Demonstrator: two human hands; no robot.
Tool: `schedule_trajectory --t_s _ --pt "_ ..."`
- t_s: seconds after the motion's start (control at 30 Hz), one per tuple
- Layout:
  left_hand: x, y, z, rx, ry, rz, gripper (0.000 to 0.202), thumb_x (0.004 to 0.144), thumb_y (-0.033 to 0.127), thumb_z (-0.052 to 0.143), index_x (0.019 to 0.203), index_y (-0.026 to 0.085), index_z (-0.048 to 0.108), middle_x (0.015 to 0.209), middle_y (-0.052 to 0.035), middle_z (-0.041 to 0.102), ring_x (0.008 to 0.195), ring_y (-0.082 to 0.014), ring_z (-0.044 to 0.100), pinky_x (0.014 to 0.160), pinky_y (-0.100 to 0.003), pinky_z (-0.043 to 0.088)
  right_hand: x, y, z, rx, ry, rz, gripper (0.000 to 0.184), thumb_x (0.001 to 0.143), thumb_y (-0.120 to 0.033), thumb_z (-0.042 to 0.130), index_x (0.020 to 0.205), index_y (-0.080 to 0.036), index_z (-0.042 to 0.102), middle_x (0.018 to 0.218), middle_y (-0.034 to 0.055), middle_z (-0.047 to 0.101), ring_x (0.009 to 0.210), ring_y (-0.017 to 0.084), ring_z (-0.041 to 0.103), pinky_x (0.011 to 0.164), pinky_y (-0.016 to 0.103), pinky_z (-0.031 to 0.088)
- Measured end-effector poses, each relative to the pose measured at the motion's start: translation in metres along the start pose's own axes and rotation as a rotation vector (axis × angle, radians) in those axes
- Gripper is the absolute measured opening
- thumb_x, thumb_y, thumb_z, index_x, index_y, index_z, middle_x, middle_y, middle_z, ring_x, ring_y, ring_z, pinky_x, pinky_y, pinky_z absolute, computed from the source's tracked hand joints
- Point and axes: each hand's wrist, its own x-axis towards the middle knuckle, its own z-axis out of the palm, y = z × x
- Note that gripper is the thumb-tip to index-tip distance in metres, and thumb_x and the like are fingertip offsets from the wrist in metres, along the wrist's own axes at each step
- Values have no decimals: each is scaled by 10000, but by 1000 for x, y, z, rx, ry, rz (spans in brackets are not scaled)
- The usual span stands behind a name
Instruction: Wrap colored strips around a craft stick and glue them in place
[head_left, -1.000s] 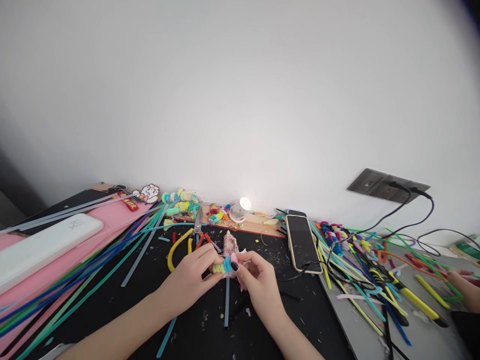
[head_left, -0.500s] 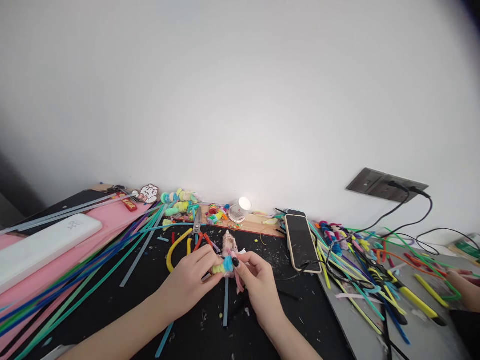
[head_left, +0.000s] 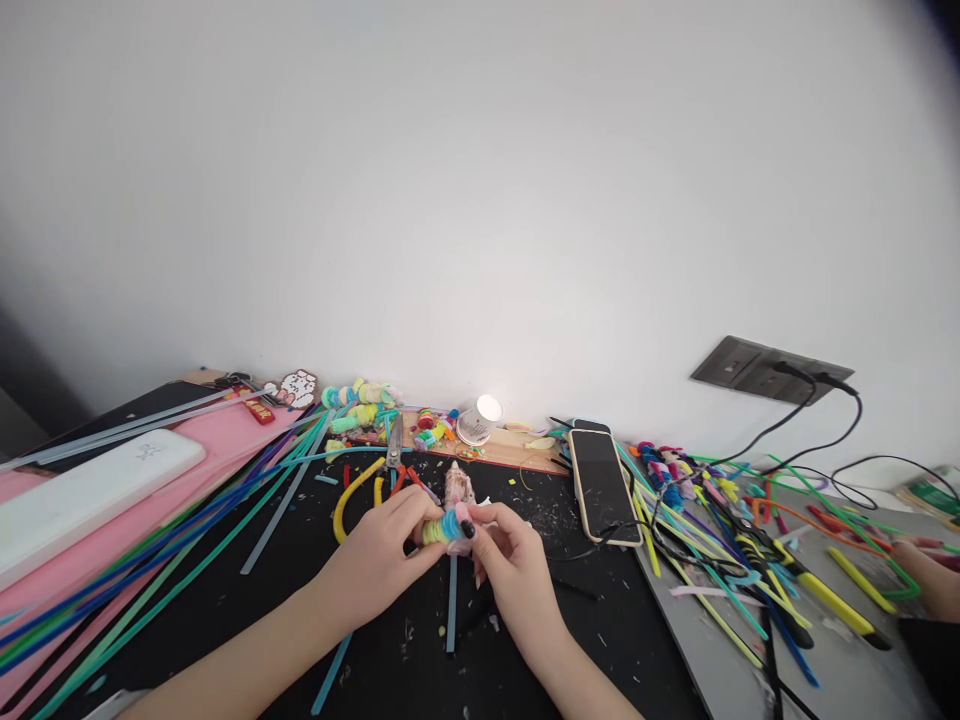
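- Here's your black tabletop (head_left: 600,640), spread beneath the action.
- Your left hand (head_left: 375,545) sits at nine o'clock of the fuzzy coil (head_left: 448,526), thumb and forefinger pinching its yellow end!
- Your right hand (head_left: 517,565), at three to four o'clock, thumb and forefinger nipping the pink end.
- Phone (head_left: 606,485), screen up, between two and three o'clock.
- Scissors (head_left: 395,448) at eleven.
- White cup (head_left: 480,422) towards one, near the wall (head_left: 480,250).
- And the coil itself, right between your hands!
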Motion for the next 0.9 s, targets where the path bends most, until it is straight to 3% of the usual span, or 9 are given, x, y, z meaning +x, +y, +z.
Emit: schedule_trajectory --t_s 0.1,0.17,0.23,0.43,0.53,0.63,0.9 --pt "1 -1 1 -54 29 -92 73 826 183 574 791 215 518 707 37 530 616 -127 523 574 -236 459 -2 -6 -5 -198 36 -236 337 979 -373 434 1115 -213 698 990 95 688 864 210 653 747 318 539" --pt "1 -1 1 -112 37 -146 78 807 187 590 833 214 522 732 29 578 639 -133 560 591 -243 490 -3 -9 -7 -277 13 -355 343 992 -291 404 1228 -238 648 1226 105 653 1133 238 601 966 381 486" --pt "1 0 0 -167 33 -185 117 801 194 601 882 218 521 744 30 604 639 -132 580 598 -244 511 -4 -10 -8 -343 -56 -415 378 985 -230 415 1326 -258 578 1336 85 606 1250 232 534 1057 404 428" --pt "-1 -1 0 -143 2 -157 353 829 169 571 1170 252 533 834 11 632 697 -144 619 660 -258 536 -4 -6 -9 -455 -157 -484 449 956 -134 441 1376 -271 523 1364 77 589 1264 234 522 1056 434 441" --pt "-2 -4 1 -92 -12 -102 344 839 149 556 1164 257 580 971 -37 654 804 -167 639 734 -281 541 -4 -5 -8 -475 -152 -491 453 938 -117 465 1365 -252 529 1353 91 595 1250 238 535 1046 433 453" --pt "-2 -6 2 -66 4 -85 341 840 152 559 1161 254 609 977 -48 657 831 -179 639 741 -282 541 -5 -5 -7 -481 -149 -484 461 923 -102 474 1358 -244 533 1348 96 599 1240 240 544 1045 436 452" --pt "0 0 1 -159 27 -136 351 810 127 561 1129 243 647 859 -23 637 661 -132 595 610 -230 522 -6 -2 -5 -494 -129 -481 492 901 -100 494 1368 -250 522 1364 110 590 1268 268 529 1051 474 437"
